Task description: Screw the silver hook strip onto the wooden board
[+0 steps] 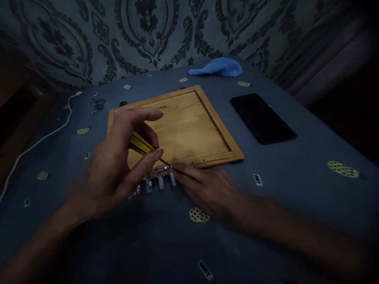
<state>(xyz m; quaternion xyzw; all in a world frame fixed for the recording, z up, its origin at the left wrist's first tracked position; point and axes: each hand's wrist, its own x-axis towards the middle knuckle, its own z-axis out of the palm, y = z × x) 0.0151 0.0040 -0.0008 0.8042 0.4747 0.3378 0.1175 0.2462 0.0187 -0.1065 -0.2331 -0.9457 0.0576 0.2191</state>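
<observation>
My left hand (121, 161) has a screwdriver (141, 142) with a yellow and black handle lying in it, the index finger raised off the handle and the thumb along its lower side. The thin shaft slants down to the right, and its tip meets a screw point on a metal hook rail (160, 170). That rail runs along the near edge of a framed wooden board (183, 126), with several hooks hanging past the edge. My right hand (211, 187) presses its fingertips together at the rail's right end, beside the screwdriver tip; what lies beneath them is hidden.
The board lies flat on a dark patterned tablecloth (281, 221). A black phone or tablet (263, 118) lies at right, a blue cloth (219, 67) at the back. Small metal pieces (97, 104) and a white cable (50, 134) are at left. A patterned wall (166, 39) stands behind.
</observation>
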